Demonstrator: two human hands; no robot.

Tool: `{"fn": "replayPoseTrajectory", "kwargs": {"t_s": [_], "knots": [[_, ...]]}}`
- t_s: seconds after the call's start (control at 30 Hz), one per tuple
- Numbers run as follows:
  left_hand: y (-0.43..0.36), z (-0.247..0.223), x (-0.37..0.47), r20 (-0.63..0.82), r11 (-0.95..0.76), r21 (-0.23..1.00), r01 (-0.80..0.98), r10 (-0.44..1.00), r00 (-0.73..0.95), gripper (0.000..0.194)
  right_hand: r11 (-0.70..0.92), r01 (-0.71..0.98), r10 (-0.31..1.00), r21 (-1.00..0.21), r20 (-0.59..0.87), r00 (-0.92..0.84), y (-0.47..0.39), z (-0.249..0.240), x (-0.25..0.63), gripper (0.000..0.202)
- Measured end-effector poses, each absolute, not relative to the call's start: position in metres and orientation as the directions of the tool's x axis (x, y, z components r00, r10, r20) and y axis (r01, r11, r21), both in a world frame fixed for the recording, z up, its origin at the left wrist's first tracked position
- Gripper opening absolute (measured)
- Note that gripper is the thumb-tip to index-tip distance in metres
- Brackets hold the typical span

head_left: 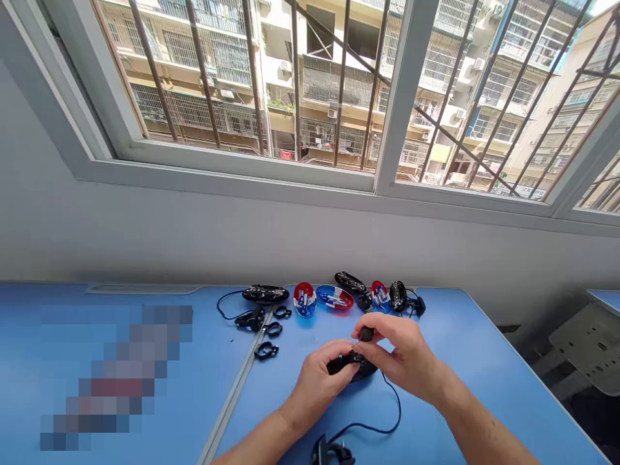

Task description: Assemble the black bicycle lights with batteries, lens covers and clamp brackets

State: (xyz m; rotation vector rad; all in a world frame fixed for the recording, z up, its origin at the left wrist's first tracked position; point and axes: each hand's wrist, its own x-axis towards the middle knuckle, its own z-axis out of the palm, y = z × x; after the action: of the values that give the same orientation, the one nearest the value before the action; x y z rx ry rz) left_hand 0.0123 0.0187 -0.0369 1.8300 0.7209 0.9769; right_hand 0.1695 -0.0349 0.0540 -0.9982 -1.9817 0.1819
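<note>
My left hand (322,373) is closed on a black oval casing (364,371) just above the blue table, thumb and fingers on its near left side. A thin black cable (398,413) runs from the casing to a black clamp-like part (332,451) at the bottom edge. My right hand (400,349) is over the casing's right end, with a short black knob-like piece (367,334) pinched between thumb and fingers. Where that piece meets the casing is hidden by my fingers. The casing's far side is partly covered too.
Behind my hands lie black oval units (265,294) and red-and-blue oval ones (305,299). Several black ring clamps (266,351) sit left of my hands, beside a grey table seam (237,394). A wall and barred window stand behind the blue table (455,329). A blurred patch covers the left.
</note>
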Motion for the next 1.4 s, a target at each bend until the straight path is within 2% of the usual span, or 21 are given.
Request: {"fn": "replayPoseTrajectory", "kwargs": {"t_s": [0.23,0.53,0.77,1.0,1.2,1.4], "knots": [[0.018,-0.035,0.013,0.316,-0.399,0.914,0.064,0.803,0.505,0.015,0.614,0.667,0.693,-0.423,0.694,-0.198,-0.036,0.048,0.163,0.01],[0.017,-0.033,0.013,0.316,-0.403,0.912,0.075,0.809,0.496,0.014,0.57,0.691,0.677,-0.445,0.73,-0.089,-0.034,0.038,0.159,0.005],[0.017,-0.032,0.012,0.309,-0.41,0.905,0.112,0.816,0.489,0.015,0.729,0.59,0.567,-0.347,0.789,-0.236,-0.026,0.036,0.164,0.029],[0.017,-0.03,0.011,0.296,-0.381,0.922,0.073,0.812,0.504,0.015,0.733,0.529,0.656,-0.428,0.65,-0.383,-0.034,0.054,0.182,0.045],[0.017,-0.03,0.011,0.285,-0.369,0.925,0.092,0.832,0.477,0.015,0.662,0.557,0.726,-0.502,0.614,-0.31,-0.034,0.058,0.185,0.037],[0.017,-0.028,0.012,0.279,-0.363,0.927,0.097,0.838,0.47,0.016,0.692,0.566,0.681,-0.448,0.665,-0.306,-0.034,0.059,0.179,0.031]]}}
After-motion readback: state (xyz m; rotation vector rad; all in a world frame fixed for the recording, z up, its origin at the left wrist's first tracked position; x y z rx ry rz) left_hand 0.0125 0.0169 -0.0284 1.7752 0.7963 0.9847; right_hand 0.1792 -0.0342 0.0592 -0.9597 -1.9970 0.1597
